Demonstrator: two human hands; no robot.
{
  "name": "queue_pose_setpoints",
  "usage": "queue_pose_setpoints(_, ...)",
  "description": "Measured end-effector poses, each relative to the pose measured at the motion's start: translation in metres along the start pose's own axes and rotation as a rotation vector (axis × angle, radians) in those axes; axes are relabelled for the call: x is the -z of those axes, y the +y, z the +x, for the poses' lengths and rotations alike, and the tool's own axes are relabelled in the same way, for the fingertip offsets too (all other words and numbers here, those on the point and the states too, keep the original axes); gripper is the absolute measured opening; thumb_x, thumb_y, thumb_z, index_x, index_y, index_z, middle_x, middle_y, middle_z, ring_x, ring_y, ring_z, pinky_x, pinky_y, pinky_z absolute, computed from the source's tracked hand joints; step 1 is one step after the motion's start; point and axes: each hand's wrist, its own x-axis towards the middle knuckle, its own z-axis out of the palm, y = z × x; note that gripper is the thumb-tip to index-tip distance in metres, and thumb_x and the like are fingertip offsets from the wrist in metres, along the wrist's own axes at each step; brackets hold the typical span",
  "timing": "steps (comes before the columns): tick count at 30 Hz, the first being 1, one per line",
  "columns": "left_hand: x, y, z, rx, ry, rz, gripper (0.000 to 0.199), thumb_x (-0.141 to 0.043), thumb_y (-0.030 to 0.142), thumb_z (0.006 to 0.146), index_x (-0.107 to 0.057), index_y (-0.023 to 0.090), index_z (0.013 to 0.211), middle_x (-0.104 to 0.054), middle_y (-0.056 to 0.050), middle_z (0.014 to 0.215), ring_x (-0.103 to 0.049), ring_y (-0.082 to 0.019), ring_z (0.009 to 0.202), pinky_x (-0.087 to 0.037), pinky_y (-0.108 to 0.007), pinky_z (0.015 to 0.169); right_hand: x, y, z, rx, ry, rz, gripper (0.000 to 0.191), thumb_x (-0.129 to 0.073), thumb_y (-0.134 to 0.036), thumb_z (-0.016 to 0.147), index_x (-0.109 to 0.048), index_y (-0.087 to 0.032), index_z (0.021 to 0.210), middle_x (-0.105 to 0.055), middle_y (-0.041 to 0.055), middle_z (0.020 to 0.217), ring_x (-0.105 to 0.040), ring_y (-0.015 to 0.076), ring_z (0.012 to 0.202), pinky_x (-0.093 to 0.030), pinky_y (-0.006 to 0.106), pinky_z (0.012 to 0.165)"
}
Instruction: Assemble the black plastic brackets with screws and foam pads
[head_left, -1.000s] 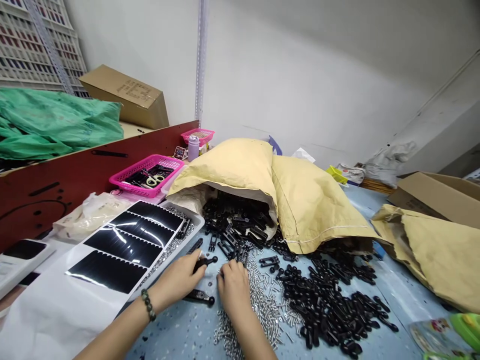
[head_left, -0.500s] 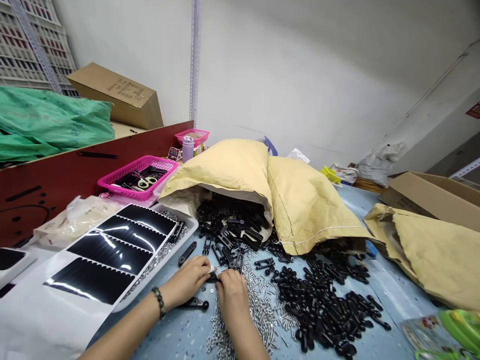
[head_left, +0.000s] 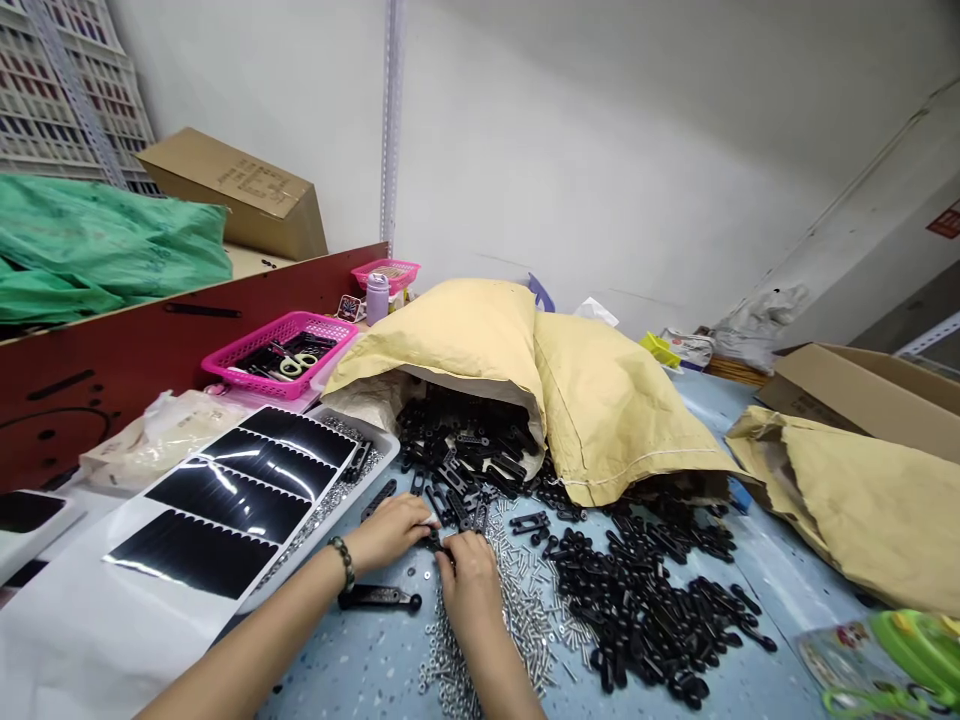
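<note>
My left hand (head_left: 391,532), with a dark bead bracelet (head_left: 342,562) at the wrist and something white on a fingertip, pinches a small black plastic part (head_left: 433,541). My right hand (head_left: 471,582) closes on the same part from the other side; fingers hide most of it. Under my left forearm lies a long black piece with a ball end (head_left: 379,597). Silver screws (head_left: 517,590) spread beside and beneath my right hand. Just beyond my fingertips, black slotted arms (head_left: 457,485) spill from an open paper sack (head_left: 457,320).
A second paper sack (head_left: 622,400) adjoins the first, with black ball-ended parts (head_left: 645,610) heaped before it. On the left, black sticker sheets (head_left: 225,500) partly cover a white tray (head_left: 386,455) of metal hardware. A pink basket (head_left: 217,370) holds scissors. A green-lidded bottle (head_left: 862,650) lies right.
Both hands have shifted slightly up and right, still together at the black part. The long ball-ended piece under my left forearm shows more fully.
</note>
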Motion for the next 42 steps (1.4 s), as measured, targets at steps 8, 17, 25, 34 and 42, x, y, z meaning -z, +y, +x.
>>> queue_pose_setpoints(8, -0.001, -0.004, -0.006, -0.011, -0.032, -0.009, 0.021, -0.05, 0.03, 0.091, -0.07, 0.024, 0.095, -0.068, -0.002, 0.097, -0.057, -0.021, 0.097, -0.038, -0.032, 0.09, 0.0, 0.001, -0.003, 0.005, -0.025, 0.024, 0.014, -0.061, -0.007, 0.082, -0.065, -0.02, 0.088, -0.064, 0.0047, 0.085, -0.058, 0.0225, 0.082, -0.044, 0.032, 0.074)
queue_pose_setpoints(17, 0.001, -0.006, -0.007, -0.013, 0.009, -0.015, 0.023, -0.047, 0.029, 0.093, -0.069, 0.024, 0.097, -0.068, -0.003, 0.097, -0.056, -0.021, 0.097, -0.038, -0.033, 0.09, 0.007, -0.002, 0.007, -0.01, -0.043, 0.069, 0.014, -0.064, -0.009, 0.081, -0.066, -0.02, 0.089, -0.065, 0.0033, 0.087, -0.059, 0.0205, 0.084, -0.045, 0.029, 0.077)
queue_pose_setpoints(25, -0.002, -0.007, -0.005, -0.021, 0.019, -0.024, 0.023, -0.048, 0.031, 0.093, -0.069, 0.023, 0.096, -0.066, -0.004, 0.097, -0.055, -0.022, 0.098, -0.039, -0.032, 0.089, 0.002, -0.002, 0.002, -0.032, -0.039, 0.058, 0.014, -0.058, -0.011, 0.083, -0.066, -0.02, 0.091, -0.064, 0.0061, 0.088, -0.058, 0.0228, 0.085, -0.045, 0.033, 0.078)
queue_pose_setpoints(34, -0.006, -0.014, -0.008, 0.028, 0.019, -0.026, 0.026, -0.045, 0.034, 0.094, -0.069, 0.024, 0.097, -0.068, -0.003, 0.1, -0.054, -0.022, 0.1, -0.035, -0.034, 0.092, 0.003, -0.005, 0.008, -0.014, -0.078, 0.063, 0.015, -0.059, -0.009, 0.082, -0.067, -0.02, 0.087, -0.064, 0.0056, 0.087, -0.06, 0.0225, 0.085, -0.045, 0.033, 0.079)
queue_pose_setpoints(42, 0.0, -0.006, -0.034, 0.12, 0.035, -0.075, 0.02, -0.052, 0.033, 0.087, -0.071, 0.025, 0.088, -0.069, -0.002, 0.094, -0.055, -0.024, 0.098, -0.035, -0.037, 0.092, 0.024, 0.003, 0.027, -0.085, 0.068, 0.019, 0.024, -0.064, -0.019, 0.082, -0.061, -0.02, 0.105, -0.063, 0.0103, 0.101, -0.056, 0.0281, 0.095, -0.043, 0.041, 0.082)
